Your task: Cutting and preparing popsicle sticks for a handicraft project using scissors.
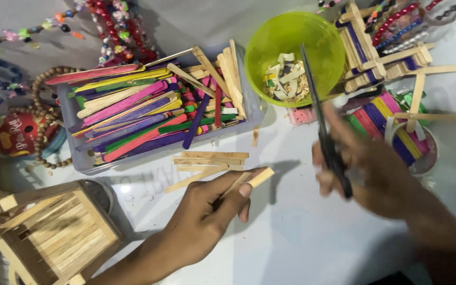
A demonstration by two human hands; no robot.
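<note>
A person's left hand (207,219) is pinching a plain wooden craft stick (246,182) between thumb and fingers (244,203) over a white bench (291,237), while the right hand (368,174), blurred, is gripping dark scissors (323,126) with the blades pointing up toward a lime-green bowl (296,37) of small offcuts. A few bare sticks (209,161) are lying just beside the left hand. Behind them, a clear tray (80,158) is holding a heap of coloured sticks. A small stick-built house (59,232) is standing at lower left, and strings of beads (117,26) are trailing along the top edge.
</note>
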